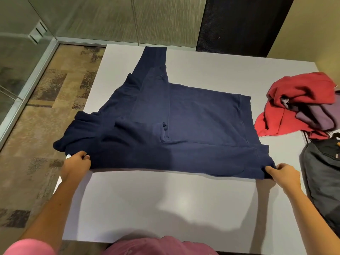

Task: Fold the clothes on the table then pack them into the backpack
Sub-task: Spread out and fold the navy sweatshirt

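1. Overhead, from the head view: navy sweatshirt (184,122) spread flat across a grey table (165,203), body toward the right, one sleeve folded up over the chest, hood end bunched at the left edge and hanging slightly over it.
2. Left hand (77,165) pinching the near left corner of the navy sweatshirt, fingers curled round the cloth.
3. Right hand (283,174) gripping the near right corner at the hem band, fingers curled round the fabric; near edge pulled straight between both hands.
4. Far right of the table: crumpled red garment (294,92) with a purple garment (316,118) tucked partly beneath it, well apart from the sweatshirt.
5. Dark grey backpack (323,173) at the table's right edge, just beside the right hand, partly out of frame.
6. Pink sleeve (27,247) at the lower left; patterned carpet (46,107) beyond the table.
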